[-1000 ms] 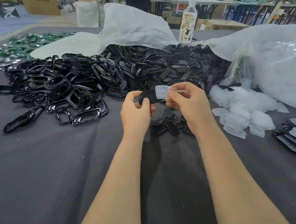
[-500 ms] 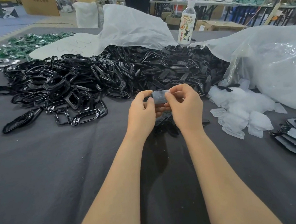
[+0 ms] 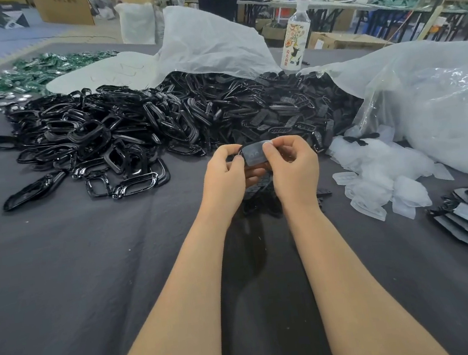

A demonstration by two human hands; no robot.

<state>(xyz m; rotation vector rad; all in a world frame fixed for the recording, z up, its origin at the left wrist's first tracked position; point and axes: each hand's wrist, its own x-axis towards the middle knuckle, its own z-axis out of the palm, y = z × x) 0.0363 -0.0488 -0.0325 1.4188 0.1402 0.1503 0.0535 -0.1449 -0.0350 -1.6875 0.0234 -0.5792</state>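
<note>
Both hands are up over the grey-clothed desk (image 3: 92,285): the left hand (image 3: 222,176) pinches one end of a small black plastic part under a translucent frosted film (image 3: 254,153), and the right hand (image 3: 294,169) pinches the other end, just in front of the big heap of glossy black plastic frames (image 3: 120,138).

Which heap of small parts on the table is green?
The heap of green parts at the far left corner, beyond the glossy black frames. Every other heap on the table is black, silvery or clear white.
</note>
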